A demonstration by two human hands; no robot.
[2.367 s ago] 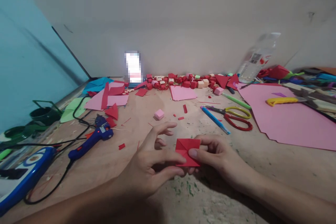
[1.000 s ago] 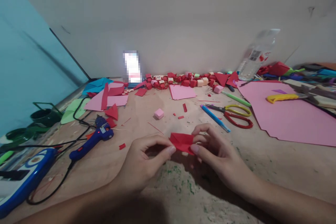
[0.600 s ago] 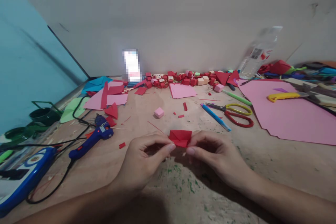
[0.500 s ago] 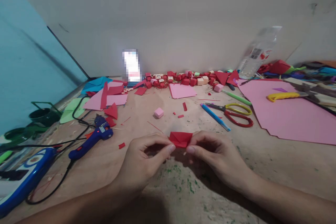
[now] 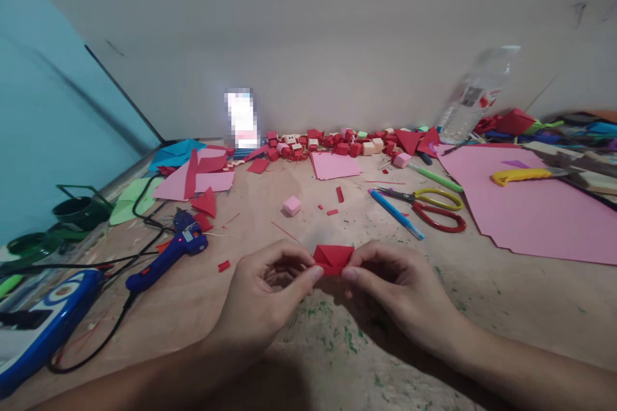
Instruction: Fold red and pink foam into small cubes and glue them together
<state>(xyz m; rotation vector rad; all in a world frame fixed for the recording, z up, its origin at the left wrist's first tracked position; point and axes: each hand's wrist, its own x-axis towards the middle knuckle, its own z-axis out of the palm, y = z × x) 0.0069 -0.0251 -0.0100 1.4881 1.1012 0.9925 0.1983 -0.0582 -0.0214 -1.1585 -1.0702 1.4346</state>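
Note:
A small folded piece of red paper (image 5: 334,258) is held up between my two hands, with diagonal creases on the side facing me. My left hand (image 5: 270,282) pinches its left end between thumb and fingers. At the right end, my right hand (image 5: 395,276) grips it the same way. The fingertips behind the paper are partly hidden. Beyond my hands, a small pink paper cube (image 5: 291,206) rests on the table, and little red paper scraps (image 5: 339,195) lie to its right.
Left are a blue glue gun (image 5: 168,257) and its black cord. To the right lie a blue pen (image 5: 396,214), scissors (image 5: 436,209), pink sheets (image 5: 520,225) and a yellow-handled knife (image 5: 523,175). Paper cubes (image 5: 328,144), a lit phone (image 5: 241,119) and a plastic bottle (image 5: 477,99) line the wall.
The red paper has shifted slightly right and down and tilted, so more of its creased face shows. Both hands keep their pinch; the other things stay put.

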